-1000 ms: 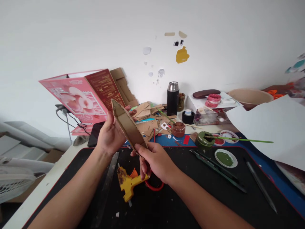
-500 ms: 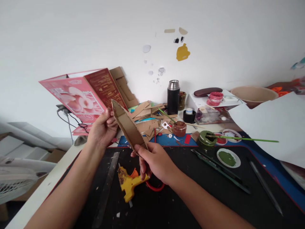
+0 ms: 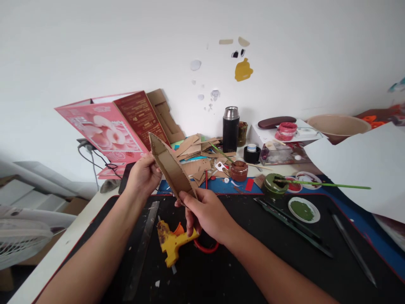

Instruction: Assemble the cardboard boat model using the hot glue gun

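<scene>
A narrow, hollow cardboard piece (image 3: 172, 169) with raised side walls and a pointed upper end is held up, tilted, over the mat. My right hand (image 3: 207, 211) grips its lower end, thumb on the inside and fingers beneath. My left hand (image 3: 144, 175) is closed, thumb and curled fingertips pressed together at the piece's upper left edge; whether they pinch the edge or something small is hidden. Below the piece lies a yellow glue gun (image 3: 171, 242) with an orange trigger, its front partly under my right fingers. A red ring-shaped handle (image 3: 207, 248) shows beside it.
A clear ruler (image 3: 142, 249) and a dark green cutter (image 3: 294, 228) lie on the black mat (image 3: 253, 270). Behind are cardboard scraps (image 3: 193, 162), a brown paint jar (image 3: 238, 171), a green paint jar (image 3: 274, 185) with a brush across it, a thermos (image 3: 230, 128) and a pink box (image 3: 104, 131).
My left hand has shifted slightly down and to the right along the cardboard piece's edge, its thumb lower. My right hand and the piece have hardly moved. A dark object now shows behind my left hand.
</scene>
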Available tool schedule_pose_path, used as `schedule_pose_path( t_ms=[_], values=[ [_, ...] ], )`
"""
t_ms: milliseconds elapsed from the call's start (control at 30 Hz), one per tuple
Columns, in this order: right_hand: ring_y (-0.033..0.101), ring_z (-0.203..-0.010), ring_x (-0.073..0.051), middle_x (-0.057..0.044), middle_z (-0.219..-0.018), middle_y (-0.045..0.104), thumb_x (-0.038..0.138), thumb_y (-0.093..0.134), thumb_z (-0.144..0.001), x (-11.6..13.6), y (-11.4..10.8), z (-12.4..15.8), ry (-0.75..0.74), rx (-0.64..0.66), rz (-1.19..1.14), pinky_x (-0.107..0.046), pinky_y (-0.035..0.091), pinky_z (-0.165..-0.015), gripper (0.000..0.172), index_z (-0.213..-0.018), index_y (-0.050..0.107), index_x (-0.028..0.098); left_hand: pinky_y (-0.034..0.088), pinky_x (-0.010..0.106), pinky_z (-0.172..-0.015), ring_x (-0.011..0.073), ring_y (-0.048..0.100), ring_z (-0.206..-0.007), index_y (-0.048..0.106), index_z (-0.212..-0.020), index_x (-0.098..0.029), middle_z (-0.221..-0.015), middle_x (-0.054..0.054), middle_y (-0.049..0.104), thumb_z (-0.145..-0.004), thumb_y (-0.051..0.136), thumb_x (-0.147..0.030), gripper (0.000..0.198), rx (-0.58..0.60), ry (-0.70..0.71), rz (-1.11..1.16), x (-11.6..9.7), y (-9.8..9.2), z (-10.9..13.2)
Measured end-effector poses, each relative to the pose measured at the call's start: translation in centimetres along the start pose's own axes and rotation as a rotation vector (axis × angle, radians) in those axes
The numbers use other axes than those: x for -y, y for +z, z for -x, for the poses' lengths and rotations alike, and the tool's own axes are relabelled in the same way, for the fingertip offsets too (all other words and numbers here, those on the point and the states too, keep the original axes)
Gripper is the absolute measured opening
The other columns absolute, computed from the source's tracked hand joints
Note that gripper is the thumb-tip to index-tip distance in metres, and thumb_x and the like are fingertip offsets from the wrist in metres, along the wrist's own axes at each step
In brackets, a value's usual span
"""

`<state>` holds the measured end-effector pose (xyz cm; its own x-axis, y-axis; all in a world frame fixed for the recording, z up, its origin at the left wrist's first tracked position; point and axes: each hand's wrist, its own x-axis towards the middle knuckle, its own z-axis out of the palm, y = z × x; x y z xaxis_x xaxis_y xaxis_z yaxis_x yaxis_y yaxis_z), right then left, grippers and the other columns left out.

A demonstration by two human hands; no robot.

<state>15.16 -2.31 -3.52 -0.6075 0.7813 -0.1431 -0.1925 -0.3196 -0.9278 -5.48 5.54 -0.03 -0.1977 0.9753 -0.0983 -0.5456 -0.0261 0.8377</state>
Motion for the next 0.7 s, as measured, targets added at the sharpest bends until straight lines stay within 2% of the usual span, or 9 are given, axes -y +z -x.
schedule_pose_path(
  t_ms=[100,233,367,467,600,700],
  values=[
    [0.058,-0.037,-0.011,0.007,-0.047,0.056,0.051,0.06,-0.103,0.0,-0.1,0.0,-0.004,0.006,-0.003,-0.019,0.033,-0.036,0.035,-0.089,0.062,0.019,0.06,0.021,-0.057,0.0143,0.071,-0.058,0.069,-0.078,-0.014,-0.069,0.001,0.075,-0.077,0.079,-0.005,0.015,0.018,0.083,-0.057,0.1,0.0,0.1],
    [0.059,-0.038,-0.011,0.007,-0.047,0.056,0.049,0.059,-0.103,0.1,-0.3,0.0,-0.008,-0.009,-0.025,-0.019,0.032,-0.036,0.033,-0.09,0.062,0.019,0.06,0.019,-0.059,0.0117,0.069,-0.058,0.068,-0.072,-0.014,-0.066,0.0,0.073,-0.071,0.088,-0.008,0.021,0.067,0.153,-0.124,0.1,0.0,0.3],
    [0.058,-0.038,-0.012,0.007,-0.047,0.057,0.057,0.062,-0.099,0.3,-0.7,0.0,-0.032,-0.029,-0.042,-0.019,0.031,-0.035,0.038,-0.093,0.063,0.02,0.061,0.019,-0.064,0.0113,0.07,-0.061,0.069,-0.072,-0.015,-0.067,0.0,0.073,-0.067,0.095,-0.017,0.027,0.111,0.187,-0.207,-0.2,-0.3,0.6],
    [0.059,-0.037,-0.013,0.007,-0.048,0.057,0.064,0.067,-0.092,0.4,-0.9,0.0,-0.044,-0.058,-0.057,-0.019,0.032,-0.034,0.045,-0.09,0.064,0.02,0.057,0.019,-0.056,0.012,0.067,-0.055,0.066,-0.071,-0.017,-0.06,-0.001,0.069,-0.067,0.097,-0.023,0.031,0.139,0.204,-0.3,-0.7,-0.8,0.9],
    [0.06,-0.037,-0.013,0.007,-0.049,0.058,0.069,0.071,-0.086,0.4,-1.0,-0.1,-0.042,-0.091,-0.067,-0.02,0.032,-0.033,0.05,-0.086,0.064,0.02,0.04,0.017,-0.039,0.0122,0.06,-0.043,0.064,-0.072,-0.019,-0.053,-0.001,0.066,-0.073,0.093,-0.027,0.03,0.11,0.227,-0.496,-1.7,-1.7,1.0],
    [0.06,-0.038,-0.013,0.006,-0.049,0.058,0.069,0.072,-0.086,0.2,-1.1,-0.1,-0.035,-0.097,-0.055,-0.019,0.032,-0.034,0.05,-0.085,0.063,0.02,0.041,0.02,-0.039,0.0169,0.065,-0.046,0.066,-0.072,-0.018,-0.059,0.006,0.072,-0.077,0.088,-0.026,0.024,0.046,0.243,-0.658,-2.5,-2.2,0.9]
  ],
)
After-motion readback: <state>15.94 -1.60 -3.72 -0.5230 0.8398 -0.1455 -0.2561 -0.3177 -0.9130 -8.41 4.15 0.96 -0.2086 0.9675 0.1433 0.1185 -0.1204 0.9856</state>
